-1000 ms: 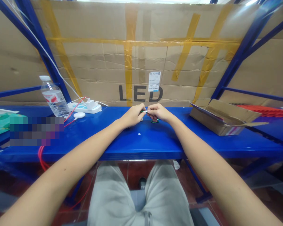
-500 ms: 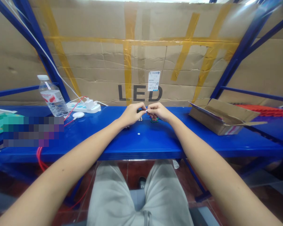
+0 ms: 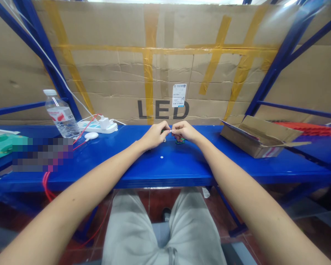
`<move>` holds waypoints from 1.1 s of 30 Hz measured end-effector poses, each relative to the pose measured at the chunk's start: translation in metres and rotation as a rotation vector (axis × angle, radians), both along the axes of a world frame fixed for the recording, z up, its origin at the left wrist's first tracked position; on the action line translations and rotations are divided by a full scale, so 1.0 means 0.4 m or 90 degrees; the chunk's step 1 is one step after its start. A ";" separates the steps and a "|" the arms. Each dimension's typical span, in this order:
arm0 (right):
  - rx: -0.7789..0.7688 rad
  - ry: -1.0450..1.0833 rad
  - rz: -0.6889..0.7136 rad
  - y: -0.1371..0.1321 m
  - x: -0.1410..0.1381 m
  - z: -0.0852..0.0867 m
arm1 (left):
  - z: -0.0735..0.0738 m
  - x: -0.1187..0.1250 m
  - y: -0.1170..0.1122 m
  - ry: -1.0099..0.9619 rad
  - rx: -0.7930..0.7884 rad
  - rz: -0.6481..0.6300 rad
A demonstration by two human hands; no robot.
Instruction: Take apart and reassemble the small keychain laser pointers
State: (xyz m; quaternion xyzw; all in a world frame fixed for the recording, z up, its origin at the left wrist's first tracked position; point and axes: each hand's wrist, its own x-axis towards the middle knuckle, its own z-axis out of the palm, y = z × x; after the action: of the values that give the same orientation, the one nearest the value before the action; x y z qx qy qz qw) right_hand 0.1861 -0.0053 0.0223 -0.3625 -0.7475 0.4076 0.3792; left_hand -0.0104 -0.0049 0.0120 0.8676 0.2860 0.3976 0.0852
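Observation:
My left hand [image 3: 155, 135] and my right hand [image 3: 184, 131] meet over the middle of the blue bench [image 3: 182, 167], fingertips pinched together on a tiny pale part [image 3: 171, 130] between them. Both hands are closed in a pinch. A small green piece [image 3: 180, 141] lies on the bench just under my right hand. A small white dot-like part [image 3: 162, 157] lies on the bench in front of my hands. What the pinched part is I cannot make out.
A water bottle [image 3: 60, 115], a white power strip with a plug [image 3: 99, 126] and a red cable [image 3: 47, 181] sit at the left. An open cardboard box [image 3: 260, 137] lies at the right. A taped cardboard wall marked LED [image 3: 165, 66] backs the bench.
My hands have stayed together at the same spot, with only slight shifts of the fingers. The green piece seen between the fingertips a second ago is no longer visible there.

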 end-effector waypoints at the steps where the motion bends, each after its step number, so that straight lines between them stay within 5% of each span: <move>1: -0.019 0.016 0.004 -0.002 -0.001 0.000 | -0.001 0.000 -0.001 0.000 0.006 -0.004; 10: -0.191 0.140 0.060 -0.002 -0.001 -0.004 | 0.003 0.005 -0.011 0.002 0.051 -0.018; 18: -0.230 0.147 0.092 0.000 -0.002 0.000 | 0.008 0.003 -0.008 0.002 0.044 -0.022; 21: -0.173 0.069 0.042 -0.004 0.000 0.006 | 0.012 -0.007 0.005 0.017 0.011 -0.015; 26: 0.074 -0.231 -0.161 0.019 0.049 0.007 | 0.009 -0.033 0.036 0.035 -0.021 0.045; 33: 0.049 -0.411 -0.102 0.041 0.087 -0.005 | -0.002 -0.034 0.042 0.059 -0.022 0.060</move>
State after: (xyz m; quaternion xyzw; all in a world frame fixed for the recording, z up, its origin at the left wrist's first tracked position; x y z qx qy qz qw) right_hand 0.2208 0.0112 0.0201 -0.5157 -0.8131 0.2120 0.1671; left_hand -0.0239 0.0120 0.0112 0.8691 0.3366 0.3560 0.0680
